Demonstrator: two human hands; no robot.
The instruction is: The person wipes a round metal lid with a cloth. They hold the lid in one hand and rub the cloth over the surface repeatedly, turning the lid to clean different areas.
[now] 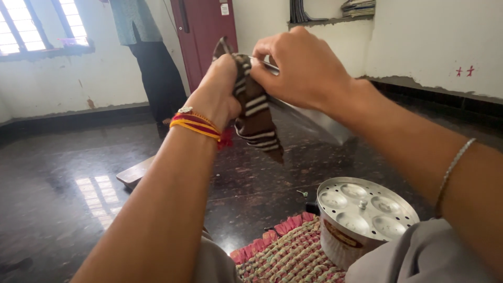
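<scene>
From the head view, your left hand is raised at about 11 o'clock of the frame, fingers closed around a brown striped cloth that hangs down from your grip. Your right hand, just beside it at 12 o'clock, is curled with its fingers pinching the cloth's top edge against a flat steel plate, which slants down toward 3 o'clock behind the cloth. Red and yellow threads circle your left wrist; a thin bangle sits on your right forearm. At 5 o'clock a steel pot with a dimpled tray stands on a woven mat on the dark floor. A person stands at 11 o'clock by the red door.
</scene>
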